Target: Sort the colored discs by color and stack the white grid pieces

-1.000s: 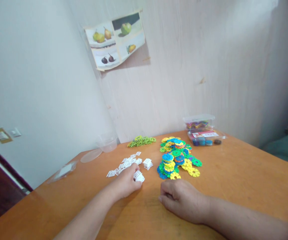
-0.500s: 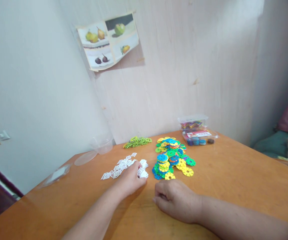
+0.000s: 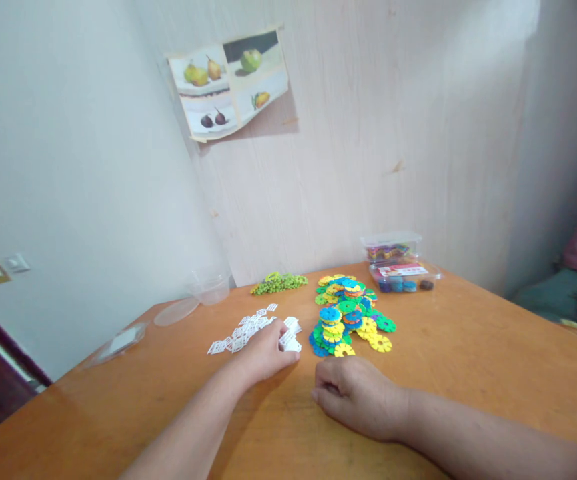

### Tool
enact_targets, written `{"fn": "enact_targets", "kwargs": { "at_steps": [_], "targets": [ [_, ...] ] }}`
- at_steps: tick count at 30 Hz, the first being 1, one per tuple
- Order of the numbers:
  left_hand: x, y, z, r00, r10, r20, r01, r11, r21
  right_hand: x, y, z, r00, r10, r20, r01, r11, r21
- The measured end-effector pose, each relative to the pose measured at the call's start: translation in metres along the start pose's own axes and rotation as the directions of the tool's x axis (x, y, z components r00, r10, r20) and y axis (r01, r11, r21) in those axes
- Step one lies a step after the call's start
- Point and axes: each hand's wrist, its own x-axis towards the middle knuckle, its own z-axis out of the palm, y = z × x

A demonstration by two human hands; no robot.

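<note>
Left hand: the left hand is lying on the tabletop at the right end of the scatter of small white pieces, its fingers curling closed over a little white bunch of them and gripping it.
Right hand: the right hand is resting knuckles-up on the near tabletop, fingers folded into a loose fist; nothing is showing inside it, and whether it is holding anything I cannot tell.
White pieces: most are lying flat in a loose line running left and slightly near from the left hand, well left of centre.
Coloured discs: a heap of blue, green and yellow toothed discs is sitting just right of the white bunch, apart from both hands.
Far side: a string of green beads, a clear cup with a clear lid lying beside it, and two clear boxes of small coloured bits are standing along the far edge.
Step in hand: judging from the grip, the left hand is gathering white pieces into one bunch.
Next move calls for: a light pinch that keeps the bunch together, with the remaining flat pieces needing to be slid or picked without scattering; the right hand is free to help.
</note>
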Motion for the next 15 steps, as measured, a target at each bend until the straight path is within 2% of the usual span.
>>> {"fn": "enact_targets", "kwargs": {
  "at_steps": [2,7,10,12,15],
  "targets": [
    [-0.002,-0.003,-0.007,1.000,-0.013,0.002,0.013,0.998,-0.068,0.000,0.000,0.000,1.000,-0.003,0.001,0.003,1.000,0.005],
    [-0.015,-0.018,-0.034,0.990,-0.118,-0.073,0.106,0.983,-0.149,0.000,-0.001,-0.002,1.000,0.014,0.021,-0.014,1.000,0.005],
    [-0.027,-0.028,-0.046,0.988,-0.134,-0.080,0.113,0.966,-0.233,-0.001,-0.002,-0.003,0.999,0.021,0.033,-0.021,1.000,0.004],
    [-0.033,-0.038,-0.048,0.977,-0.159,-0.142,0.113,0.951,-0.287,-0.001,-0.003,-0.003,0.999,0.025,0.029,-0.025,1.000,-0.009],
    [-0.034,-0.061,-0.046,0.935,-0.215,-0.281,0.115,0.935,-0.335,-0.002,-0.006,-0.003,1.000,0.016,0.023,-0.015,0.999,-0.031]
  ]
}}
